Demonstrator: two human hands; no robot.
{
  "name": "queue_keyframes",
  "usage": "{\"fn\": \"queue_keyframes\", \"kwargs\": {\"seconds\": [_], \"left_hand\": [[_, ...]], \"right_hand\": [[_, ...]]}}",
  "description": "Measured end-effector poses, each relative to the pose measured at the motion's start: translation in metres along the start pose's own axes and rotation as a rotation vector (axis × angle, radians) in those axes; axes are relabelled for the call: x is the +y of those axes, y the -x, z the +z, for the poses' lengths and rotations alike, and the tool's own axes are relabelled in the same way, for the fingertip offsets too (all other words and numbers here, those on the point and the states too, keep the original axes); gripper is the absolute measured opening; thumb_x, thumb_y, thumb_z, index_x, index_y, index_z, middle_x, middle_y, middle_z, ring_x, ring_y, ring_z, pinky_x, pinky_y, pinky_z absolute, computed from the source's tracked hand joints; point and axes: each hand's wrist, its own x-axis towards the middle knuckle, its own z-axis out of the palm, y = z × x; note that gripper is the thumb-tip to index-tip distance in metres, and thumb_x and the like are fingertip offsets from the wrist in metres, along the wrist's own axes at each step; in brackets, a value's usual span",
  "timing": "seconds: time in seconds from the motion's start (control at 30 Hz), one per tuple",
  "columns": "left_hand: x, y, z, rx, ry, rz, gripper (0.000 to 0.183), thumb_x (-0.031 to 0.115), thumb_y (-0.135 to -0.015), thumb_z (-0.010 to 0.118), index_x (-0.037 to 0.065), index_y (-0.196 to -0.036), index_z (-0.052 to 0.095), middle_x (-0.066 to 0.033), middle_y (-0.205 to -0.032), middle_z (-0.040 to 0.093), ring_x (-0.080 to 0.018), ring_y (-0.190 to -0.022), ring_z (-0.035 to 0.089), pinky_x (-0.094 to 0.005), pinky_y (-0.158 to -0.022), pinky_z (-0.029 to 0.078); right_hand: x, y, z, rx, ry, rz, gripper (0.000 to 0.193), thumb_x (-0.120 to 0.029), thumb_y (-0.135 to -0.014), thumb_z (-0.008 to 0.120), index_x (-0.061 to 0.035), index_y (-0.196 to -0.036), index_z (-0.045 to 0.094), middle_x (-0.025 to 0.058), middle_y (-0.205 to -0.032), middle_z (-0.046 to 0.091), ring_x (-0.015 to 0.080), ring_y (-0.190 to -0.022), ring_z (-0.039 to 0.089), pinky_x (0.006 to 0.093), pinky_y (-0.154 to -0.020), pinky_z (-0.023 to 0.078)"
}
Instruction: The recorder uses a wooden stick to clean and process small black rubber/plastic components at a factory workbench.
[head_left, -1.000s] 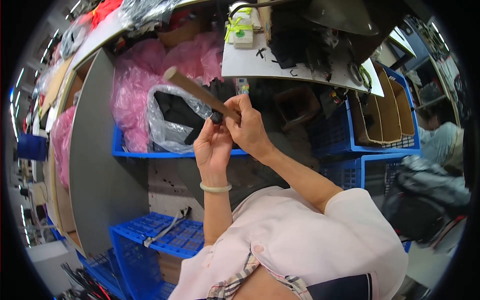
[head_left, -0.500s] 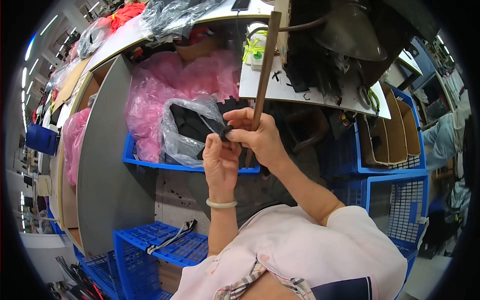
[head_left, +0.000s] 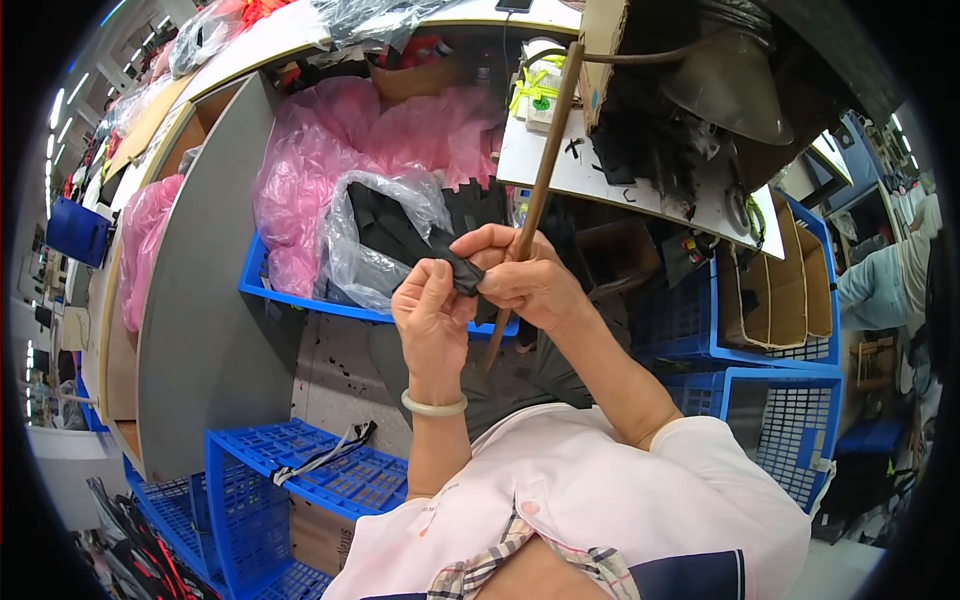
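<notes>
Both hands hold a small black fabric piece (head_left: pixel 464 276) in front of my chest. My left hand (head_left: pixel 430 325) pinches its left side between thumb and fingers, a pale bangle on the wrist. Opposite it, my right hand (head_left: pixel 540 292) grips the right side with its fingertips. A long brown wooden stick (head_left: pixel 552 150) slants down past my right hand, crossing over its fingers and showing again below; whether the hand grips it I cannot make out. Just beyond the hands, more black fabric pieces (head_left: pixel 385 225) lie in a clear plastic bag (head_left: pixel 345 250).
Pink plastic bags (head_left: pixel 300 190) fill the blue crate (head_left: pixel 262 280) beyond my hands. At right, a white table (head_left: pixel 625 195) bears a lamp (head_left: pixel 735 90) and black scraps. Blue crates (head_left: pixel 780 370) stand to my right, another blue crate (head_left: pixel 310 455) at lower left. A grey panel (head_left: pixel 205 300) rises at left.
The black fabric between my hands now shows as a larger, spread piece. Both hands sit slightly lower in the picture, and the stick has shifted right and down. The whole view has tilted a little.
</notes>
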Motion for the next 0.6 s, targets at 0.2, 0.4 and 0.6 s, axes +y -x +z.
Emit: {"fn": "queue_keyframes", "kwargs": {"seconds": [0.2,0.4,0.6], "left_hand": [[-0.008,-0.001,-0.002,-0.031,0.046,-0.002,0.018,0.016,-0.091,0.058,0.006,-0.077,0.053,0.0000,-0.066,0.054,-0.0031,-0.051,0.042,-0.0168,-0.043,0.033],[-0.009,-0.002,0.006,-0.036,0.103,-0.096,0.019,0.018,-0.093,0.056,0.006,-0.078,0.053,0.0004,-0.066,0.054,-0.0036,-0.050,0.047,-0.0170,-0.043,0.038],[-0.010,-0.001,0.008,-0.063,-0.198,0.071,0.020,0.010,-0.091,0.055,-0.005,-0.104,0.058,-0.0079,-0.075,0.063,-0.0171,-0.064,0.064,-0.0253,-0.053,0.052]], "right_hand": [[0.003,-0.002,0.005,0.087,-0.116,-0.054,0.041,0.008,-0.070,0.057,0.0067,-0.111,0.056,0.0003,-0.065,0.054,0.0004,-0.044,0.039,0.0168,-0.039,0.027],[0.004,0.003,-0.003,-0.157,-0.257,-0.046,0.043,0.006,-0.078,0.056,0.0072,-0.121,0.051,-0.0029,-0.056,0.046,0.0000,-0.041,0.034,0.0173,-0.037,0.022],[-0.019,0.008,0.005,0.199,0.192,-0.091,0.034,0.008,-0.076,0.062,0.0037,-0.110,0.057,-0.0011,-0.062,0.055,-0.0006,-0.043,0.034,0.0167,-0.037,0.021]]}}
